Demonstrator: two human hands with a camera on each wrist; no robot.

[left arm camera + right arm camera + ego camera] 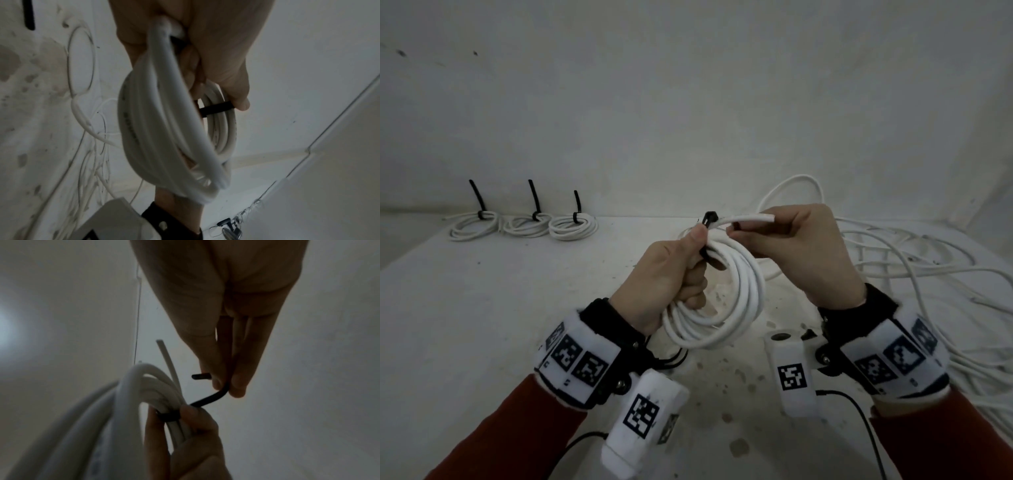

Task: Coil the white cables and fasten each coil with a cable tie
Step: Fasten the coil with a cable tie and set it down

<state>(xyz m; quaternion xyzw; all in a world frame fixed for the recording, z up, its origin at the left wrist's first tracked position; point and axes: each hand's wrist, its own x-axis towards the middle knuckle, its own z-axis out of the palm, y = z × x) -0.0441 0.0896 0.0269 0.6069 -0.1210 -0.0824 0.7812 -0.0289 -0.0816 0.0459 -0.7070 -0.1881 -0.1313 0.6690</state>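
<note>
The loose white cable point(914, 260) sprawls in a wide tangle over the right side of the stained white tabletop point(482, 308), long loops crossing one another right to the edge. It looks springy and light, the sort of round-jacketed cable that wants to uncurl the moment it is let go, so I judge any length taken from that heap is best gripped where several turns can be gathered at once.

At the far left, against the wall, lie three finished coils point(524, 226) side by side, each cinched with a black tie whose tail stands up.

Held above the middle of the table is the coil in hand point(726, 298), several turns of smooth white cable hanging in a rough ring. The left hand point(671, 274) is clamped round the top of the bundle, thumb pressing the turns together just where the black cable tie point(207, 400) wraps them (a sensible spot, since the turns would likely slide over one another elsewhere). The cable's cut end point(756, 217) pokes out to the right past the grip.

The right hand point(801, 253) has thumb and fingertips pinched on the tie's free tail, which bends sharply at the pinch in the right wrist view. The tie looks stiff yet flexible, thin and a little slick; I'd say gripping it close to the head gives the firmest pull.
</note>
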